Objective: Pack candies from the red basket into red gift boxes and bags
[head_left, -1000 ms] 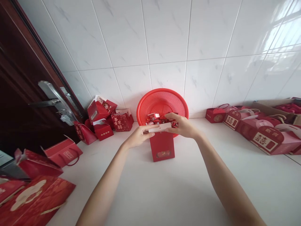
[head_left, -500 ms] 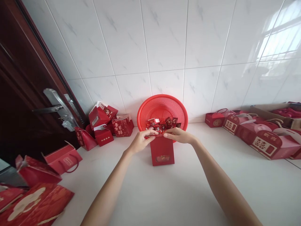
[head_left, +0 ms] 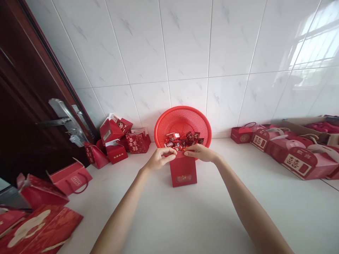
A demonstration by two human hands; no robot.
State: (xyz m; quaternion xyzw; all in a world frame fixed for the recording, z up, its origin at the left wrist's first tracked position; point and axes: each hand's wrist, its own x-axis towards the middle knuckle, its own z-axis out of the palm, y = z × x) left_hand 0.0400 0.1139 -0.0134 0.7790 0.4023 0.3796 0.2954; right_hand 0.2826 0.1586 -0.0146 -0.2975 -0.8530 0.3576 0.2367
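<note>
A red paper gift box (head_left: pixel 183 169) with a small clear oval window stands upright on the white surface in front of me. At its top edge, my left hand (head_left: pixel 160 158) pinches a flap from the left, thumb and fingers nearly together. My right hand (head_left: pixel 200 153) grips the same top edge from the right, thumb below and fingers above. Just behind the box leans a red plastic basket (head_left: pixel 182 110), tilted toward me. Several wrapped candies (head_left: pixel 190 137) in dark red wrappers lie in its lower part, partly hidden by my hands.
At left, several red gift boxes (head_left: pixel 116 151) are piled by a dark door (head_left: pixel 31 88) with a metal handle. A large red bag (head_left: pixel 39 229) lies at the lower left. Along the right stand more gift boxes (head_left: pixel 299 160) and an open cardboard box (head_left: pixel 293 123). Tiled wall rises behind.
My left fingers have curled inward more and shifted slightly at the box's top edge, where a flap now shows between my hands. The rest looks the same.
</note>
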